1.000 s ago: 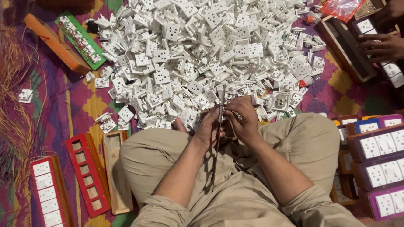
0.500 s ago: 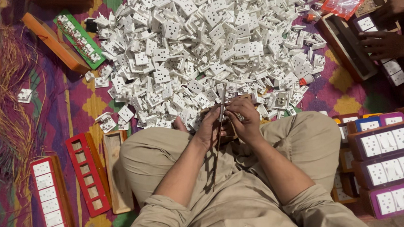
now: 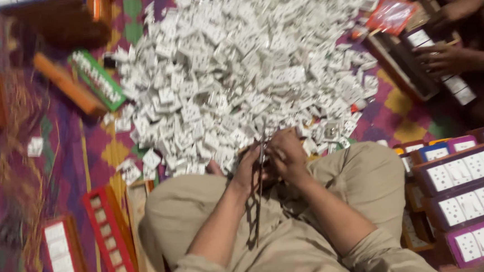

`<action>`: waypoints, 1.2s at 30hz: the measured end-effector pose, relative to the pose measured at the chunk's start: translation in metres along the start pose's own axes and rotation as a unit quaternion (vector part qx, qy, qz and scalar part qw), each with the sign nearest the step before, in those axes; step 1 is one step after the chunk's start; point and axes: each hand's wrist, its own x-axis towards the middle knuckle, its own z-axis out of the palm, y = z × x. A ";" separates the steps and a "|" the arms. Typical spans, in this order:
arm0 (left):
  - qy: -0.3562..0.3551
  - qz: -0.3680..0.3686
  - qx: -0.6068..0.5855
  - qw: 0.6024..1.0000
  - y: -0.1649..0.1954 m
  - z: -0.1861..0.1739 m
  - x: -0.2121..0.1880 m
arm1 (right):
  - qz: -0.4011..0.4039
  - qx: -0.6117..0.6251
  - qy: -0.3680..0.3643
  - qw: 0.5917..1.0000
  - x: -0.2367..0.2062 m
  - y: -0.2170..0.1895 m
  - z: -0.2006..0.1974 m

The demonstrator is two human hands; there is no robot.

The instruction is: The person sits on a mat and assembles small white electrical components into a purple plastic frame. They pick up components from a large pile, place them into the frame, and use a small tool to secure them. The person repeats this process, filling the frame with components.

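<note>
Two hands busy at the edge of a big heap of small white cards

The left hand [image 3: 248, 166] and right hand [image 3: 286, 155] meet close together over the lap, fingers pinched on a thin strand [image 3: 259, 208] that hangs down between the knees. Just beyond them the pile of white cards [image 3: 238, 69] spreads across the patterned mat [image 3: 109, 155]. A red tray [image 3: 109, 234] lies to the left, purple trays of cards [image 3: 470, 200] to the right. Another person's hands [image 3: 444, 59] work at a wooden box [image 3: 400, 64] top right.

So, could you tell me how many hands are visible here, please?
4: left hand and right hand together at the pile's near edge; a co-worker's two hands top right, over a wooden box.
</note>
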 end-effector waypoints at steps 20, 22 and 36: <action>0.153 -0.014 0.029 0.988 0.024 0.061 0.004 | -0.052 -0.031 0.026 0.998 0.013 -0.013 -0.009; 0.160 -0.017 0.023 0.987 0.024 0.062 0.002 | -0.052 -0.049 0.023 0.997 0.014 -0.017 -0.010; 0.194 -0.039 0.074 0.977 0.018 0.060 0.003 | 0.016 -0.047 0.036 0.998 0.009 -0.026 -0.006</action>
